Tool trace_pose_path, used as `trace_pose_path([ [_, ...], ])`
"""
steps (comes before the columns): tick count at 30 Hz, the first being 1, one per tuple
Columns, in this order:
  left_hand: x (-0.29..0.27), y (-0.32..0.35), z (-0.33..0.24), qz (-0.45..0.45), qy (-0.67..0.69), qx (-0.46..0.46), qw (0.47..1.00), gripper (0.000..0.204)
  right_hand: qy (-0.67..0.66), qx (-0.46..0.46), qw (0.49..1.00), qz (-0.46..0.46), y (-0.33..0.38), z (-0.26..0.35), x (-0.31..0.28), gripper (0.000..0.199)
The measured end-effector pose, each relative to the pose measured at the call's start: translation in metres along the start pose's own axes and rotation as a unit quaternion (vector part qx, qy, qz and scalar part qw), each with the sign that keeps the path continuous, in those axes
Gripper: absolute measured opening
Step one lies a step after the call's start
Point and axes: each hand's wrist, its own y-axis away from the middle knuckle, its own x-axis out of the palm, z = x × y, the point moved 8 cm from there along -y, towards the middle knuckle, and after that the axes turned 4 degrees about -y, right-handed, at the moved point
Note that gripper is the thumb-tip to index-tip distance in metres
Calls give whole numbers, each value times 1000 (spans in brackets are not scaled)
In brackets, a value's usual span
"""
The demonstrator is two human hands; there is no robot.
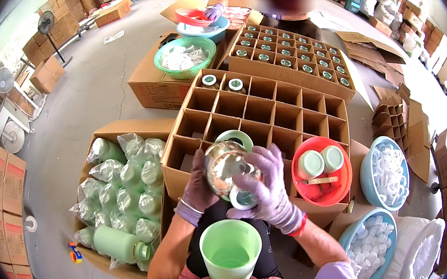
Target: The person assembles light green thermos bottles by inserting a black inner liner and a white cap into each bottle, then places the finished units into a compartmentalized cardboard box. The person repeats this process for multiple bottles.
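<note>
A shiny silvered flask liner [224, 164] is in my left hand [197, 189], whose gloved fingers wrap its left side. My right hand [270, 186] curls round a small round white-rimmed piece [243, 198] close against the liner; whether the two touch, I cannot tell. Just beyond, a pale green cylindrical part [236, 136] stands in the divided carton [174, 159]. Below my hands, at my lap, stands an open pale green cup [230, 250]. On the carton's right corner, a red basin [296, 189] holds two pale green cups [311, 164] and a wooden-handled tool [322, 180].
At left, a carton [104, 132] holds plastic-wrapped green bottles, with a bare green bottle [115, 243] on top. Blue basins of white rings [388, 175] and small caps [370, 241] stand right. Ahead are a filled divided carton [283, 72], a green basin [201, 71] and another person's gloved hand [214, 12].
</note>
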Motion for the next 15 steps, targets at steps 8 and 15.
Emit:
trace_pose_path([
  [8,27,90,-66,-84,-539,173,820,61,-316,272,906,71,114,11,20,85],
  [15,-8,204,-13,-75,-541,40,837,84,-247,304,910,137,253,100,29,63],
])
